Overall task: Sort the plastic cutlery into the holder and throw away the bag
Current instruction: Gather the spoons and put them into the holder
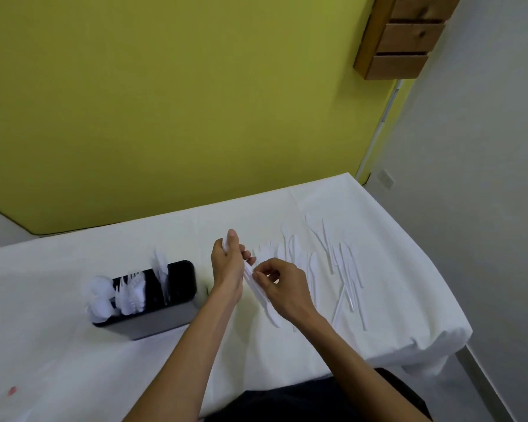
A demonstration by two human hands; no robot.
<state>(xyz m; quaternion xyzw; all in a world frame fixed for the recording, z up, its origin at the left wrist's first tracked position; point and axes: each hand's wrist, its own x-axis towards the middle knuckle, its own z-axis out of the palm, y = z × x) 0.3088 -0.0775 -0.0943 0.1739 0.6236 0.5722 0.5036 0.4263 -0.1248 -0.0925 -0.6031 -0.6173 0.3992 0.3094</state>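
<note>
Clasping cutlery bundle [270, 313], left hand [227, 266]; right hand [282, 287] pinches it; bundle slants near-right.

The holder [153, 322] stands left of centre on the table [58, 345]. Its left and middle slots are crowded with upright pieces, and the right slot shows dark room. Bare cloth lies before it and to its left. The left hand [227, 263] and right hand [282, 287], both holding a bundle [258, 292], fill the gap between the holder and the loose cutlery [342, 269], which litters the right side.
</note>
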